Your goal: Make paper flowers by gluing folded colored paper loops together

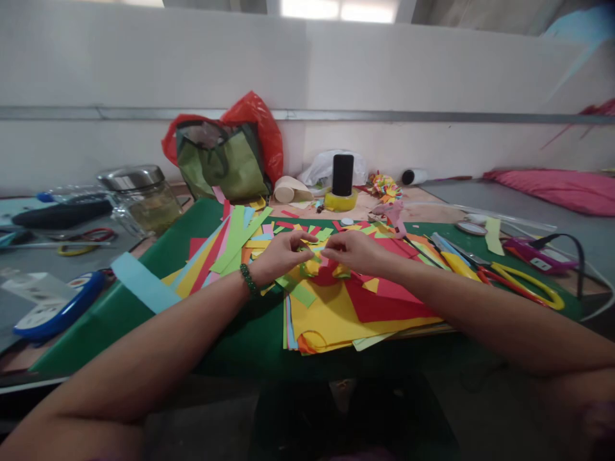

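Above the middle of a stack of coloured paper, my two hands almost meet at the fingertips. My left hand [284, 255], with a green bead bracelet [248, 280] at the wrist, has its fingers curled in. My right hand [353, 248] has thumb and fingers pressed together; what either hand holds is too small to make out. Just below the fingertips lies a cluster of small yellow, green and red paper pieces [319, 266]. Red paper [384, 301] and yellow paper [327, 317] sheets lie beneath it. Green paper strips [235, 240] spread beside my left hand.
At right lie yellow-handled scissors [533, 282], a yellow cutter [459, 264] and a pink glue gun [396, 218]. A phone [343, 174] stands behind on a yellow tape roll [341, 201]. A glass jar [144, 198] and a green bag [223, 163] stand back left.
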{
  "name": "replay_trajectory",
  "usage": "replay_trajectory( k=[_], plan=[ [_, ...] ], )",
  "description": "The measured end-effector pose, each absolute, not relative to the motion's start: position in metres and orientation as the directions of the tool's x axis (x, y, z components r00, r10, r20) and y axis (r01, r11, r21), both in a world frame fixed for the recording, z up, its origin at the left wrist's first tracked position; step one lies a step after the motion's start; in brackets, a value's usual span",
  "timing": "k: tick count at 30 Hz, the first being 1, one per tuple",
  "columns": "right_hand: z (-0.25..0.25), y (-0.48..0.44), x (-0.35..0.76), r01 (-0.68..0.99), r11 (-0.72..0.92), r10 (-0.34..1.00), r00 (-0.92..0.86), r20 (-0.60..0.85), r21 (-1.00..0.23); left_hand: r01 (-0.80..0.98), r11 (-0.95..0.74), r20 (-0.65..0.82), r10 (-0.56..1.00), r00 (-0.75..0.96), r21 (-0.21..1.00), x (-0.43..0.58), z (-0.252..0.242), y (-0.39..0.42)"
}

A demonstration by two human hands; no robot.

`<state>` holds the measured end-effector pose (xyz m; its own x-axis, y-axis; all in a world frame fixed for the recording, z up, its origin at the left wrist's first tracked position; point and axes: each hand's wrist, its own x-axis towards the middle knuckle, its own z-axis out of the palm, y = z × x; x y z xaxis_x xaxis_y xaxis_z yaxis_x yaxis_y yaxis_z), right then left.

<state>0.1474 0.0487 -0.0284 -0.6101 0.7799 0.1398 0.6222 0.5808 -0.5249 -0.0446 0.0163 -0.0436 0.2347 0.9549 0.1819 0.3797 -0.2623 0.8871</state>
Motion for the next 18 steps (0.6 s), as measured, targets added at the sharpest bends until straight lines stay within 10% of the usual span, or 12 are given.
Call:
replay_trajectory(
  k=[18],
  plan=[
    [-0.040, 0.044, 0.154, 0.616, 0.788, 0.608, -0.775, 0.174, -0.007, 0.643, -0.330, 0.235, 0.944, 0.232, 0.691, -0.033, -0.064, 0.037]
  ],
)
